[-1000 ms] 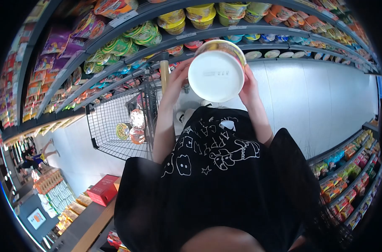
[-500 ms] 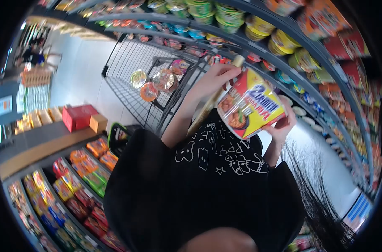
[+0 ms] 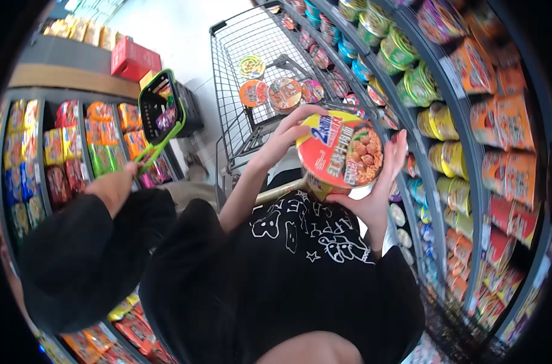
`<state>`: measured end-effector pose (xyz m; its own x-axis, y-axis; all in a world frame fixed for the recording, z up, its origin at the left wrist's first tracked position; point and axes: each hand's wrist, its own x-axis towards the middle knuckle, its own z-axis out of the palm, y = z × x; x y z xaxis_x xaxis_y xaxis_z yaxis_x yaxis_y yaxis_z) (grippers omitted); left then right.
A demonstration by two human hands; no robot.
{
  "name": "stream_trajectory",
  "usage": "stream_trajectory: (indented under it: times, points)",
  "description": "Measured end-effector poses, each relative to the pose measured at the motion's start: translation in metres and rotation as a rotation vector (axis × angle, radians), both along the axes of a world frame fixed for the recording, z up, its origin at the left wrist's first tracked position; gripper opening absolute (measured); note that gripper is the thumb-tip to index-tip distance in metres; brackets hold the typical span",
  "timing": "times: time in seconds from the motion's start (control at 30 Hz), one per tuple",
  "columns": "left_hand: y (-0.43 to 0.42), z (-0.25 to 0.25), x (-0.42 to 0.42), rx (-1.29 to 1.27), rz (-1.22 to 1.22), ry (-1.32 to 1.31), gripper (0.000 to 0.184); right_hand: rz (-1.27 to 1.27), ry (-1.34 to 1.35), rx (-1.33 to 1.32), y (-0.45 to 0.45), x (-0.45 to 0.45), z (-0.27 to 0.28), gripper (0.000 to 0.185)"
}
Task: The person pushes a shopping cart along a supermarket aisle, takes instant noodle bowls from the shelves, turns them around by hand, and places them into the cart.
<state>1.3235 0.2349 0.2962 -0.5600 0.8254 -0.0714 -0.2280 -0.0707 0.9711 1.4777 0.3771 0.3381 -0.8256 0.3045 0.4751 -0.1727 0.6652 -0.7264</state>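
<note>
Both my hands hold an instant noodle bowl (image 3: 330,151) in front of my chest, its round red and yellow lid turned up toward me. My left hand (image 3: 287,134) grips the rim from the left. My right hand (image 3: 376,197) supports the bowl from the right and below, thumb under the near edge. Just beyond stands a wire shopping cart (image 3: 227,54). Several round noodle tubs lie in it, among them an orange one (image 3: 253,93), a green and yellow one (image 3: 252,66) and a purple one (image 3: 313,91).
Shelves of noodle tubs (image 3: 500,121) rise along my right. On the left, another person's hand (image 3: 115,185) holds a black shopping basket (image 3: 185,109) by its green handle, beside a rack of bagged noodles (image 3: 54,148). A red box (image 3: 135,59) sits on a ledge behind.
The bowl has turned from its printed side to its lid, and my right hand has shifted around it. The view has swung, and a person with a basket now appears on the left.
</note>
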Motion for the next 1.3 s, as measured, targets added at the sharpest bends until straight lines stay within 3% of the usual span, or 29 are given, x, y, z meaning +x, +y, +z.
stream_trajectory:
  times: [0.07, 0.1, 0.13, 0.17, 0.2, 0.27, 0.3, 0.37, 0.5, 0.57, 0.6, 0.63, 0.77, 0.9, 0.97, 1.1, 1.23, 1.3]
  points:
    - [-0.01, 0.003, 0.011, 0.094, 0.137, -0.09, 0.054, 0.026, -0.145, -0.466, -0.002, -0.006, -0.029, 0.124]
    - [-0.014, 0.011, 0.019, 0.136, 0.19, -0.131, 0.061, 0.117, -0.264, -0.721, 0.0, -0.006, -0.028, 0.119]
    - [-0.016, 0.005, 0.024, 0.146, 0.234, -0.092, 0.072, 0.241, -0.42, -0.759, 0.007, 0.001, -0.031, 0.116]
    - [-0.016, 0.004, 0.033, 0.096, 0.29, 0.001, 0.067, 0.361, -0.576, -0.789, 0.018, 0.009, -0.038, 0.113]
    - [-0.018, 0.001, 0.038, -0.032, 0.267, 0.231, 0.06, 0.4, -0.539, -0.976, 0.026, 0.015, -0.044, 0.11]
    - [-0.013, -0.001, 0.048, -0.016, 0.282, 0.419, 0.053, 0.356, -0.578, -1.451, 0.048, 0.003, -0.065, 0.099]
    - [-0.013, 0.001, 0.048, -0.033, 0.237, 0.572, 0.051, 0.177, -0.452, -1.435, 0.053, 0.001, -0.065, 0.071]
    - [-0.005, 0.012, 0.048, 0.016, 0.208, 0.616, 0.048, 0.214, -0.586, -0.845, 0.041, -0.008, -0.025, 0.077]
    - [-0.009, 0.005, 0.033, 0.045, 0.143, 0.562, 0.041, 0.156, -0.658, -0.798, 0.057, -0.009, -0.042, 0.058]
    - [-0.012, -0.001, 0.027, 0.065, 0.153, 0.508, 0.039, 0.077, -0.663, -0.859, 0.067, -0.009, -0.051, 0.039]
    - [-0.013, -0.006, 0.027, -0.081, 0.216, 0.461, 0.038, -0.027, -0.569, -0.871, 0.061, -0.017, -0.045, 0.03]
    - [-0.015, -0.013, 0.026, -0.227, 0.275, 0.413, 0.038, -0.04, -0.573, -0.867, 0.066, -0.024, -0.047, 0.03]
    - [-0.031, -0.068, 0.034, -0.585, 0.286, 0.679, 0.033, -0.056, -0.578, -0.721, 0.09, -0.08, -0.048, 0.024]
    - [-0.034, -0.062, 0.034, -0.641, 0.299, 0.691, 0.03, 0.196, -0.688, -0.487, 0.103, -0.171, -0.052, 0.026]
    - [-0.035, -0.065, 0.035, -0.636, 0.32, 0.652, 0.028, 0.315, -0.55, -0.331, 0.113, -0.228, -0.096, 0.031]
    - [-0.04, -0.061, 0.036, -0.633, 0.325, 0.608, 0.024, 0.164, -0.824, -0.56, 0.097, -0.319, -0.182, 0.052]
    - [-0.046, -0.067, 0.043, -0.652, 0.27, 0.538, 0.024, -0.103, -0.704, -0.772, 0.081, -0.369, -0.347, 0.075]
    - [-0.051, -0.064, 0.043, -0.672, 0.254, 0.487, 0.025, -0.325, -0.868, -0.589, 0.06, -0.376, -0.387, 0.062]
